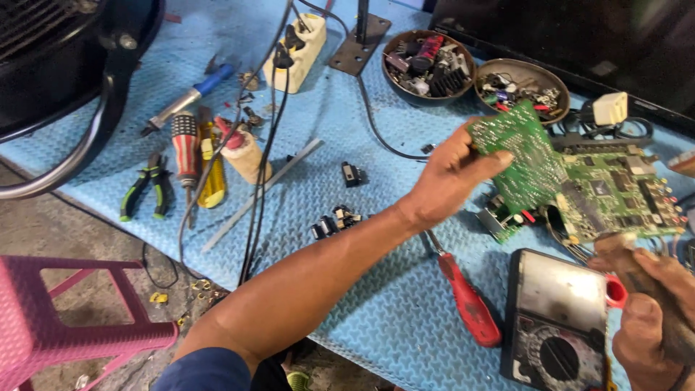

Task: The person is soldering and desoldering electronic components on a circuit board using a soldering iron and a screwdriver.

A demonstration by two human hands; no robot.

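Observation:
My left hand reaches across the blue mat and grips a small green circuit board, holding it tilted above the table. A larger green circuit board with many parts lies just to its right. At the lower right my right hand is curled around a dark handle-like tool, whose tip I cannot see, beside the larger board's near edge. A black analog multimeter lies below the boards, next to my right hand.
A red-handled screwdriver lies by the meter. Two bowls of parts stand at the back. Pliers, screwdrivers, a soldering iron, a power strip and cables lie left. A pink stool stands off the table.

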